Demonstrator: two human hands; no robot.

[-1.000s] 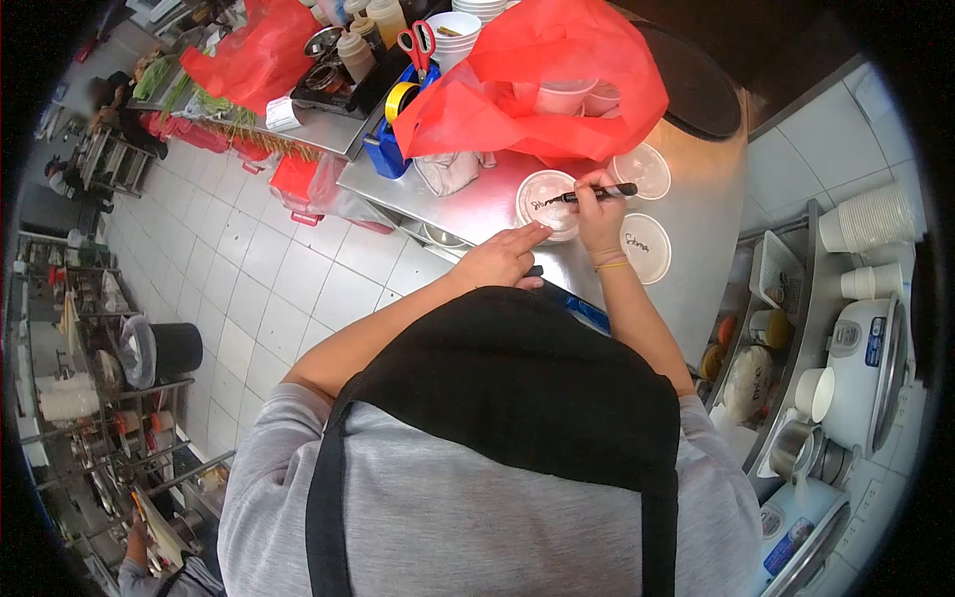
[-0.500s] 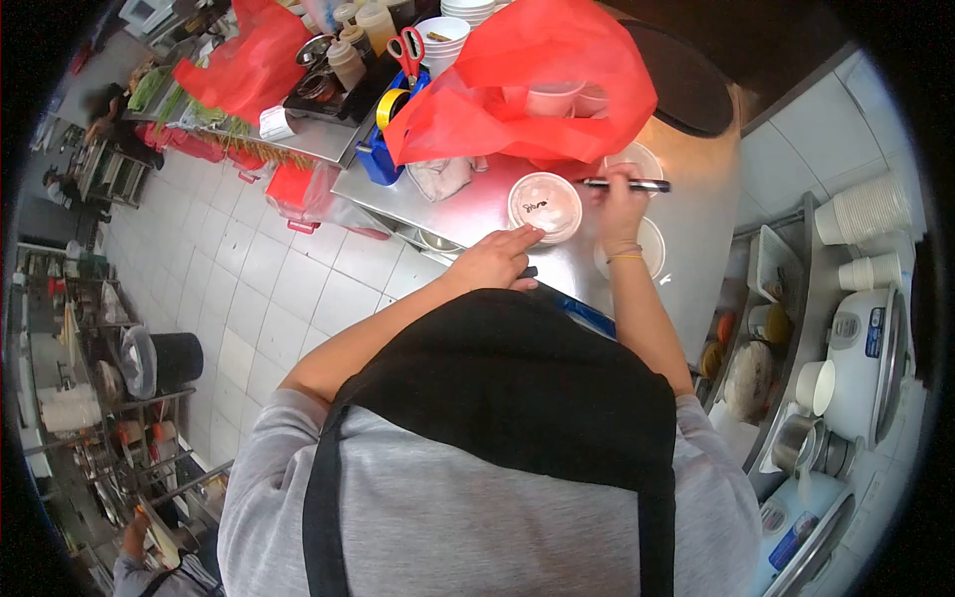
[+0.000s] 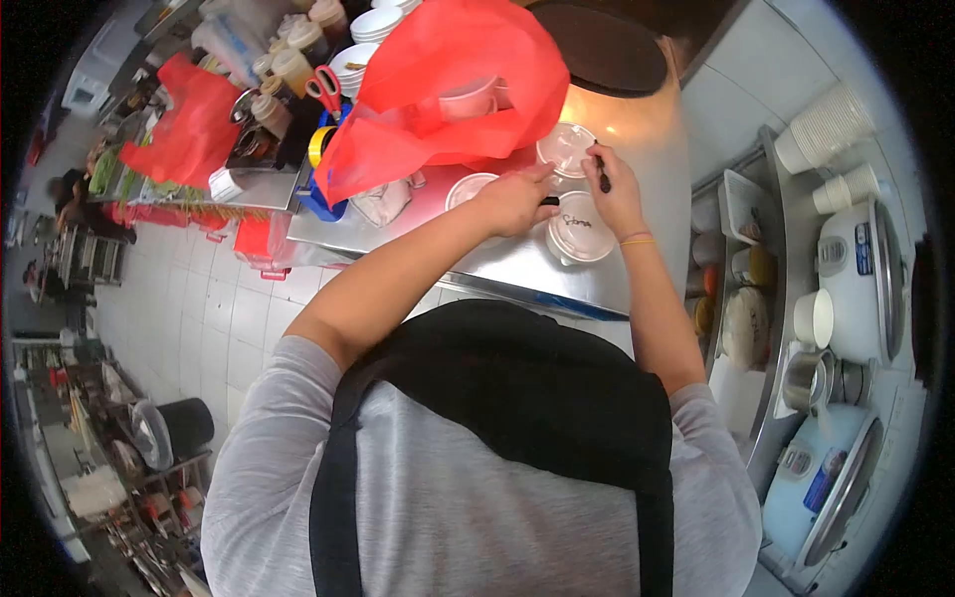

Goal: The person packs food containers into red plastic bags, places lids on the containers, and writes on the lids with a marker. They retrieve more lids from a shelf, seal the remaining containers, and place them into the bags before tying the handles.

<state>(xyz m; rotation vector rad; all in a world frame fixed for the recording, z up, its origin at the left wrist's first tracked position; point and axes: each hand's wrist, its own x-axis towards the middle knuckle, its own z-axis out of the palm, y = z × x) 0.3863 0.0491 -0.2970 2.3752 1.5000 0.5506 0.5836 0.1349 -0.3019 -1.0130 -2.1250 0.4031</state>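
Observation:
My right hand (image 3: 619,194) is closed around a black marker (image 3: 603,176), held nearly upright beside the far round container (image 3: 565,146), which has a clear lid. A black marker cap (image 3: 549,201) sticks out of my left hand (image 3: 517,205), whose fingers reach toward that far container's near edge. Close in front of both hands stands another lidded container (image 3: 580,231) with dark handwriting on its lid. A third lidded container (image 3: 468,187) is partly covered by my left hand and wrist.
A red plastic bag (image 3: 428,129) with containers inside stands behind the lids on the steel table (image 3: 497,267). Red-handled scissors (image 3: 323,90), a blue tape dispenser (image 3: 320,189) and a crumpled cloth (image 3: 383,202) are on the left. Rice cookers (image 3: 846,279) and stacked cups (image 3: 826,129) occupy the right shelf.
My left hand has left the lid of the left container and moved over toward the far one, still with the cap. The marker has turned from level to nearly upright. The view has shifted.

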